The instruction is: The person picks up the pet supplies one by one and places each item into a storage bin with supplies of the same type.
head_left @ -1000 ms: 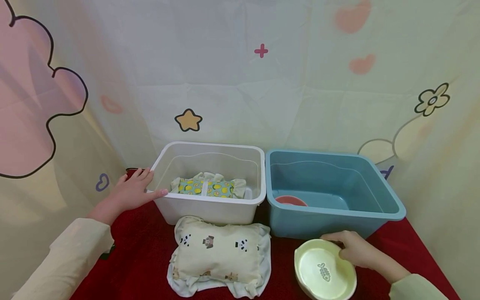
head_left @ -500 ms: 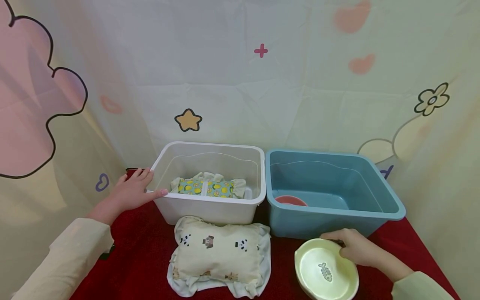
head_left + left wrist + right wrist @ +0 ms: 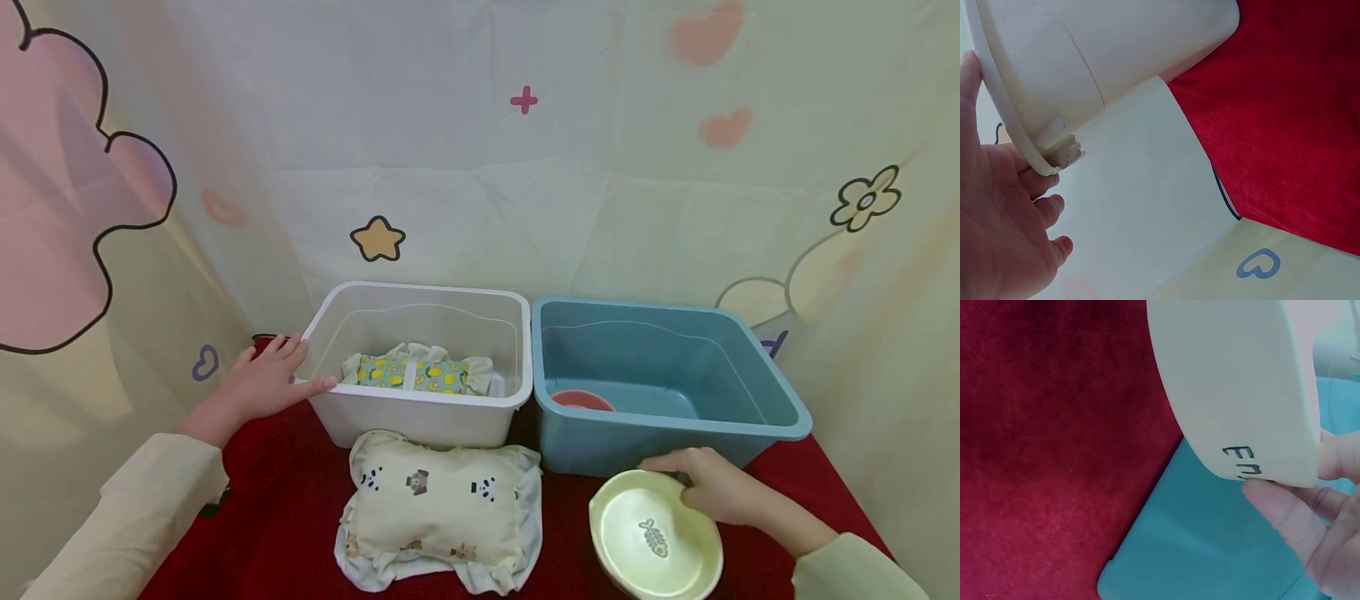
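Observation:
My right hand [image 3: 716, 487] pinches the rim of a pale yellow bowl [image 3: 622, 542] with a fish-bone print inside. In the right wrist view, thumb and fingers [image 3: 1285, 515] grip the rim of the bowl [image 3: 1229, 381], and dark lettering shows on its side. My left hand [image 3: 262, 382] rests on the left corner of a white bin [image 3: 420, 417], fingers extended along its rim. A lemon-print pillow [image 3: 412, 372] with ruffles lies inside that bin. Beside it stands a blue bin [image 3: 660, 450] holding a red bowl [image 3: 582, 400], partly hidden by the front wall.
A cream ruffled pillow [image 3: 438, 508] with animal prints lies in front of the white bin. Red cloth [image 3: 255, 517] covers the table. Behind the bins hangs a pale curtain [image 3: 450, 208] with printed shapes.
The right hand and the yellow bowl have shifted slightly right, with the hand a little higher. My left hand has stayed on the white bin's rim.

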`<act>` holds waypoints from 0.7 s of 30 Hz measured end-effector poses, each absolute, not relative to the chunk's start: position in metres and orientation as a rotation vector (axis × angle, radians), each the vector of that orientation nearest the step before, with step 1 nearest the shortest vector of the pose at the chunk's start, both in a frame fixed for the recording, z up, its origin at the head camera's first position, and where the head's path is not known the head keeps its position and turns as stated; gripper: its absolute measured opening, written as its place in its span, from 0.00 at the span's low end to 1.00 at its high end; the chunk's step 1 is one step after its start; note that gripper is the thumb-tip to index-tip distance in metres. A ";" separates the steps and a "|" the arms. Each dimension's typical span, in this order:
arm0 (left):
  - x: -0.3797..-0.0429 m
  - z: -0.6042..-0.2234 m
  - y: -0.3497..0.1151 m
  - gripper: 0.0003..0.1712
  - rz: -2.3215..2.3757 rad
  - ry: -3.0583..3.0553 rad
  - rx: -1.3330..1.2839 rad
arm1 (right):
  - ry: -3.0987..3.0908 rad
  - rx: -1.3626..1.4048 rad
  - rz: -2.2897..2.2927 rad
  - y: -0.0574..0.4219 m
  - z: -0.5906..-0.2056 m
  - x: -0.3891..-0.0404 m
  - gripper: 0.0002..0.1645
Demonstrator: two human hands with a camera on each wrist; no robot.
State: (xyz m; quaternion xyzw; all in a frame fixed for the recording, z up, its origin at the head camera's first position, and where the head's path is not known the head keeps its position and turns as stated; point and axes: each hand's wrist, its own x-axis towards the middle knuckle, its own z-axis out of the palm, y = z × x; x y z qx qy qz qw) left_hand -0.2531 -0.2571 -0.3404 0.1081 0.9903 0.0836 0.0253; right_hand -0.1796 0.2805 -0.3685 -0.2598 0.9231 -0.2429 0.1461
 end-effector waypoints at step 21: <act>-0.253 -0.340 -0.257 0.55 0.263 3.069 0.335 | 2.666 -0.894 -0.684 0.276 -0.351 -0.181 0.26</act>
